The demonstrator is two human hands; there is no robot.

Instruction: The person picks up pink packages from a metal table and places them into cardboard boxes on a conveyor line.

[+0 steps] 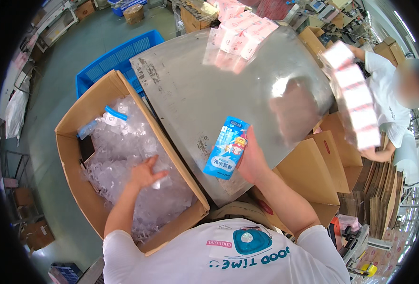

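My right hand (252,158) is closed round the edge of a flat blue packet (226,147) with cartoon figures and white print, held over the metal table (185,80). My left hand (145,174) reaches into a large cardboard box (72,165) at the left. Its thumb and fingers are apart, touching or just above a heap of clear plastic pieces (117,165). Exactly what these pieces are cannot be made out. A blue strip (116,113) and a small blue-and-clear pouch (87,128) lie at the far end of the heap.
Pink-and-white wrapped packs (247,33) lie at the table's far edge. A blue plastic crate (119,57) stands behind the box. At the right, a co-worker (384,85) holds a long row of wrapped packs (354,94) above open cardboard cartons (313,161).
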